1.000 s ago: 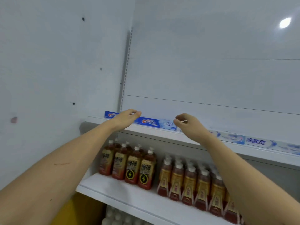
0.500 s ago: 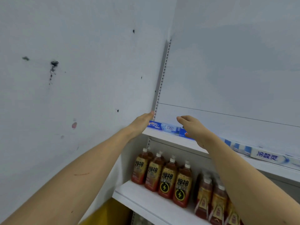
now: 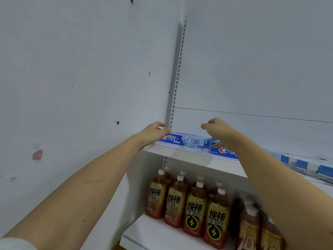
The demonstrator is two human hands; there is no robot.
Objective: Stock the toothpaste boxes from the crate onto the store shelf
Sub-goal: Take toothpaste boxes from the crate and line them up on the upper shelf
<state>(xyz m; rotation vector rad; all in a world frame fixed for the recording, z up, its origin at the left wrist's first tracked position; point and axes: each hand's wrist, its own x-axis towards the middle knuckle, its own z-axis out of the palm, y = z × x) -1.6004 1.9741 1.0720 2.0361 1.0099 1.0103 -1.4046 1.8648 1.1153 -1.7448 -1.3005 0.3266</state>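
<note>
Both bare hands reach up to the white metal upper shelf (image 3: 189, 156), well apart from each other. The left hand (image 3: 153, 135) rests at the left end of a blue-and-white Crest toothpaste box (image 3: 182, 140) lying lengthwise at the shelf's front edge; its fingertips curl near the box end, but whether they actually pinch it cannot be made out. The right hand (image 3: 219, 131) hovers with loosely curled fingers above a second blue Crest toothpaste box (image 3: 222, 151), whose right part is hidden behind the forearm. Further blue-and-white boxes (image 3: 302, 164) along the shelf to the right are blurred and cut off by the frame edge. Below, brown drink bottles with gold labels (image 3: 194, 204) stand on the lower white shelf (image 3: 155, 233); those at right are blurred and partly covered by the right arm.
</note>
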